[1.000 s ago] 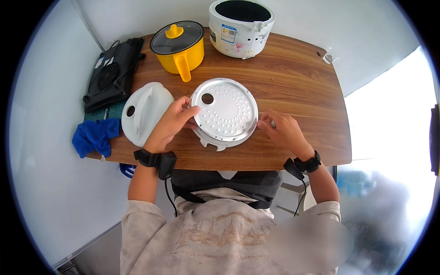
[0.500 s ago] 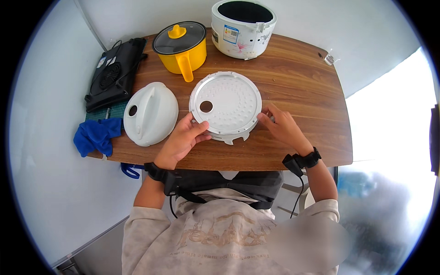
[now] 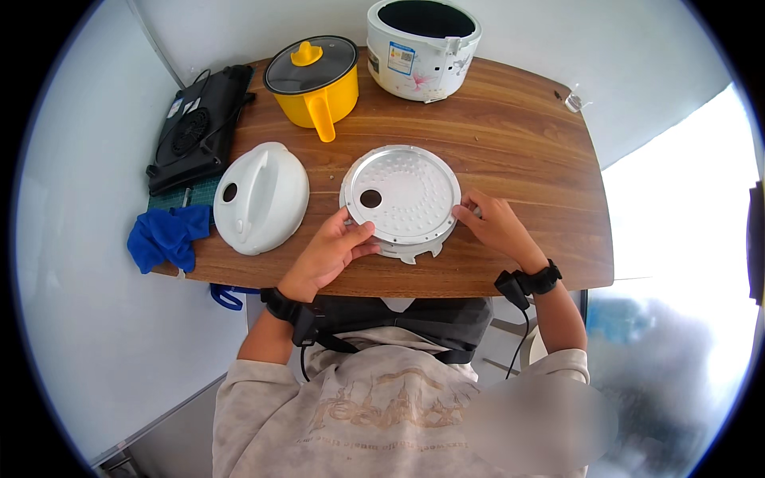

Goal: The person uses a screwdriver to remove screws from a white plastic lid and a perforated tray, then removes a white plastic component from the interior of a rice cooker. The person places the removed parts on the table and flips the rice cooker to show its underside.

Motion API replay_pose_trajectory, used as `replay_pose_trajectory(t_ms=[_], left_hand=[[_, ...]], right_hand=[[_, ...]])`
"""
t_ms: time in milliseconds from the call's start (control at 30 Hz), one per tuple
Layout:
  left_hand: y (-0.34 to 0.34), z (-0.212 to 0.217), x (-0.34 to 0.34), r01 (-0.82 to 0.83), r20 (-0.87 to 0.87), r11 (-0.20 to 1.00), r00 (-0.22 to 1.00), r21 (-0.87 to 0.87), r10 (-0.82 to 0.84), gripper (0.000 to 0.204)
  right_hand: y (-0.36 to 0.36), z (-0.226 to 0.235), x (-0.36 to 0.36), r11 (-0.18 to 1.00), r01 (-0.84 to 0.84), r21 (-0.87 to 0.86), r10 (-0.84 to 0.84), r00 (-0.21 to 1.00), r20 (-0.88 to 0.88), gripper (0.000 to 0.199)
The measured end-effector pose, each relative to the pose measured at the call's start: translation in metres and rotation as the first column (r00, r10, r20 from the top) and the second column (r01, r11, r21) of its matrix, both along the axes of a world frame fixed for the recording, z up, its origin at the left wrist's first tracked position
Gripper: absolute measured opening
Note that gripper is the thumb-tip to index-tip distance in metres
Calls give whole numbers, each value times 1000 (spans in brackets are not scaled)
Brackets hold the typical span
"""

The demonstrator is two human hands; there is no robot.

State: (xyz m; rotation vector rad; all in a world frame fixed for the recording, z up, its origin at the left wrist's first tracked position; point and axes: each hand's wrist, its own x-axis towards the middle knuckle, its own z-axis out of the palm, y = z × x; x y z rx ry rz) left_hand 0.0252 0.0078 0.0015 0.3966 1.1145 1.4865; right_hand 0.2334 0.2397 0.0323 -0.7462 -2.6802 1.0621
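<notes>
Near table edge, hands (image 3: 331, 253) (image 3: 498, 227) gripping round metal plate (image 3: 402, 195)

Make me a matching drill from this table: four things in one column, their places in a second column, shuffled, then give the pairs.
Things:
1. round metal plate
2. yellow pot
3. white dome lid
4. blue cloth

Places:
A. at the table's left edge, beside the dome lid
B. at the near edge, between the left hand and the right hand, both touching its rim
C. at the far side, next to the white rice cooker body
D. lying just left of the metal plate

Pairs: 1-B, 2-C, 3-D, 4-A
</notes>
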Motion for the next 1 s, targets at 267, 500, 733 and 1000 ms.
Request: replay_pose_trajectory(t_ms=[267,500,733,1000], left_hand=[[-6,1,-5,211,-52,973,975,-96,-217,38],[-6,11,-15,283,-329,877,846,-389,-419,40],[-7,8,-37,87,-602,940,747,-331,-281,29],[-3,0,-38,69,-809,954,514,-291,-284,76]], right_hand=[[2,-3,7,998,36,-55,-34,999,38,28],[6,-5,12,999,28,-46,-26,999,45,29],[4,1,7,998,34,-50,-28,993,113,35],[3,2,-1,994,110,-16,-104,970,221,38]])
